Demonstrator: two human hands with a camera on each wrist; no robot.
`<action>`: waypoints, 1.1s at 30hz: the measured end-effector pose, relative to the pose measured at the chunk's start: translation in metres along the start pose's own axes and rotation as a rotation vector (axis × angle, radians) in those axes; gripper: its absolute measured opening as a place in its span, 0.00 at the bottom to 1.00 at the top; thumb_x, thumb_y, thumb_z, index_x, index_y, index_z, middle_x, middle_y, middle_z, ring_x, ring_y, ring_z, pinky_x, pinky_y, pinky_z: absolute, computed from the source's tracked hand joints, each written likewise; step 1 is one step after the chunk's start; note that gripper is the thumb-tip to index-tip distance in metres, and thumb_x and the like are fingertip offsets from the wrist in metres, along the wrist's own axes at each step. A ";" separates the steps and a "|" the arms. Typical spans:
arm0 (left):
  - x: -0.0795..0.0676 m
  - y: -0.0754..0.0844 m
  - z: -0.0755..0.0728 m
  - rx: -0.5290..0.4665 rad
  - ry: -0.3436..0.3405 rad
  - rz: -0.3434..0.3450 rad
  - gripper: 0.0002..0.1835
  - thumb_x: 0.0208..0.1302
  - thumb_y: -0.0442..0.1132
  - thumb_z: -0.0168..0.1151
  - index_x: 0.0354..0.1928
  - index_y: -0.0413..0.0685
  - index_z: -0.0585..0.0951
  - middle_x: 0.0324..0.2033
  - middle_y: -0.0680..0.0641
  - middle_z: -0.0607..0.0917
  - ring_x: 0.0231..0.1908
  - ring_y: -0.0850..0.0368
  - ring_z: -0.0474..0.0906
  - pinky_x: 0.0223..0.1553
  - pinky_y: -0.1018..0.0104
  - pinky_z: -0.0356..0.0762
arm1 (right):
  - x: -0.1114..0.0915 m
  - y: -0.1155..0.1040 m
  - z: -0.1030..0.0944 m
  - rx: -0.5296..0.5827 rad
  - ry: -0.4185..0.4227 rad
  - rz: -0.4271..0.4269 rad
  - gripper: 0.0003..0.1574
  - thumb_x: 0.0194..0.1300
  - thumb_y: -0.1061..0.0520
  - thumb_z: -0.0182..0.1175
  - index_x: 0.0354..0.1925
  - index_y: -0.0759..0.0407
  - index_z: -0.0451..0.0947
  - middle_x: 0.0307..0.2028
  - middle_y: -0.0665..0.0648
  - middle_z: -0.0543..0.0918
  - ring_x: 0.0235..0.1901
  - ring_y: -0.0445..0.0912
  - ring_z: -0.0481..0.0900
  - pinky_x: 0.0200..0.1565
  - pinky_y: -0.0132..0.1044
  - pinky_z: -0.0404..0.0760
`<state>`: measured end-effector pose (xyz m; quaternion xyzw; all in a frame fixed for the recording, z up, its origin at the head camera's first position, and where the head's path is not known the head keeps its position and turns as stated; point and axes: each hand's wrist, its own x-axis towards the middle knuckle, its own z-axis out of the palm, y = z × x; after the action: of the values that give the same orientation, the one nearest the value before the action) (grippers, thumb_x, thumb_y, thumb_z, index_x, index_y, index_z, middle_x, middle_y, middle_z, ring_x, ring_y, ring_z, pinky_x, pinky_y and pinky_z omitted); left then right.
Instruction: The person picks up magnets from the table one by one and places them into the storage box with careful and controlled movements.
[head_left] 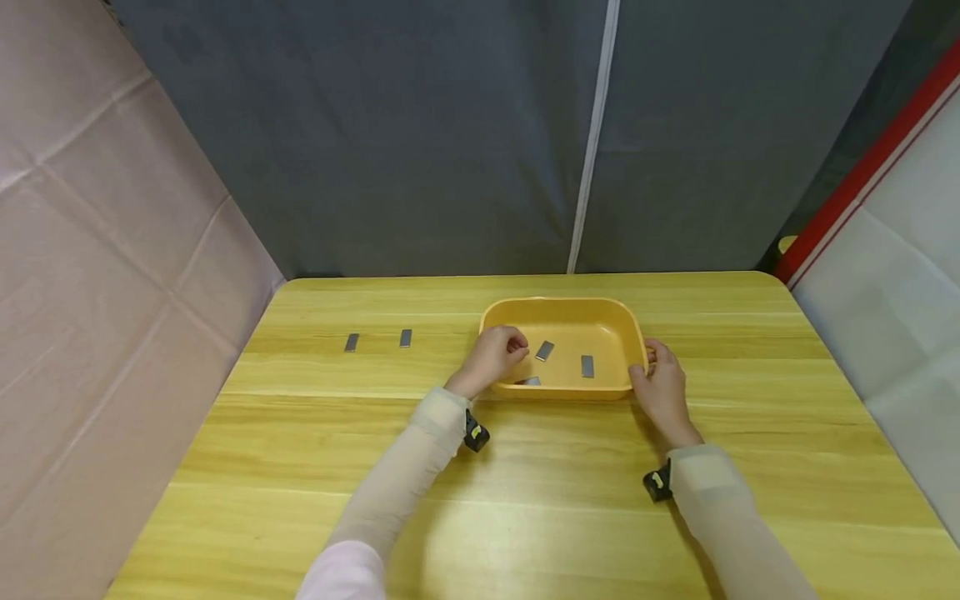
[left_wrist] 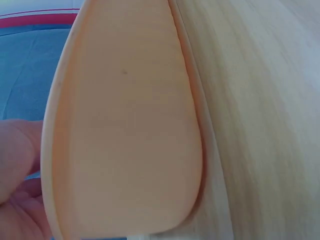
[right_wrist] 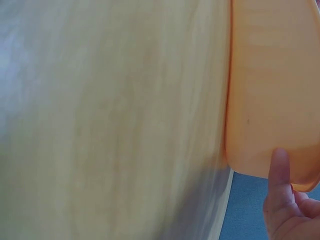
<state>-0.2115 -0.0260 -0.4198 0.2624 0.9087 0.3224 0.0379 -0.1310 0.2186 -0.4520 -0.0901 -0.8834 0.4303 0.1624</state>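
A yellow-orange plastic tray [head_left: 562,393] sits on the wooden table. Several small grey rectangular plates are involved: one plate [head_left: 545,351] lies tilted in the tray, another plate [head_left: 587,367] is to its right, and a third [head_left: 531,381] is partly hidden by the front wall. My left hand [head_left: 491,360] is over the tray's left end with its fingers bent inward; whether anything is pinched between the fingertips is hidden. At the right end my right hand [head_left: 663,387] grips the tray's rim, its thumb [right_wrist: 280,167] against the wall and the other fingers beyond.
Two more grey plates, a left one [head_left: 352,342] and a right one [head_left: 406,338], lie apart on the table [head_left: 525,517] left of the tray. A dark grey curtain [head_left: 412,142] hangs behind the table. Pale sheets [head_left: 112,292] stand along both sides.
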 end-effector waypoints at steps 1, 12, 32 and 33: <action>-0.001 -0.002 -0.001 -0.016 0.031 0.009 0.04 0.58 0.35 0.59 0.32 0.41 0.80 0.28 0.49 0.80 0.28 0.61 0.75 0.30 0.76 0.72 | 0.000 0.000 0.001 0.001 -0.001 0.001 0.26 0.55 0.68 0.47 0.53 0.75 0.63 0.38 0.69 0.70 0.31 0.54 0.70 0.28 0.36 0.70; -0.012 -0.023 -0.014 -0.047 0.386 0.132 0.06 0.56 0.33 0.60 0.33 0.37 0.80 0.29 0.46 0.79 0.29 0.58 0.76 0.32 0.75 0.74 | 0.001 -0.001 0.001 -0.011 0.017 -0.020 0.25 0.54 0.69 0.48 0.53 0.75 0.63 0.37 0.69 0.71 0.30 0.54 0.70 0.26 0.35 0.69; -0.028 -0.050 -0.026 -0.230 0.500 0.041 0.05 0.53 0.32 0.62 0.31 0.37 0.80 0.28 0.44 0.81 0.28 0.55 0.77 0.30 0.71 0.76 | 0.000 0.001 0.000 -0.017 0.024 -0.017 0.25 0.55 0.68 0.48 0.53 0.75 0.63 0.36 0.69 0.71 0.30 0.54 0.71 0.28 0.39 0.69; -0.030 -0.051 -0.026 -0.231 0.503 0.028 0.05 0.54 0.33 0.62 0.31 0.37 0.81 0.28 0.44 0.81 0.28 0.55 0.77 0.30 0.71 0.76 | 0.000 0.001 0.000 -0.017 0.024 -0.019 0.25 0.55 0.68 0.48 0.53 0.75 0.63 0.36 0.69 0.71 0.30 0.54 0.71 0.28 0.39 0.69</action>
<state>-0.2154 -0.0896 -0.4330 0.1807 0.8431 0.4793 -0.1635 -0.1313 0.2189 -0.4525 -0.0883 -0.8858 0.4201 0.1761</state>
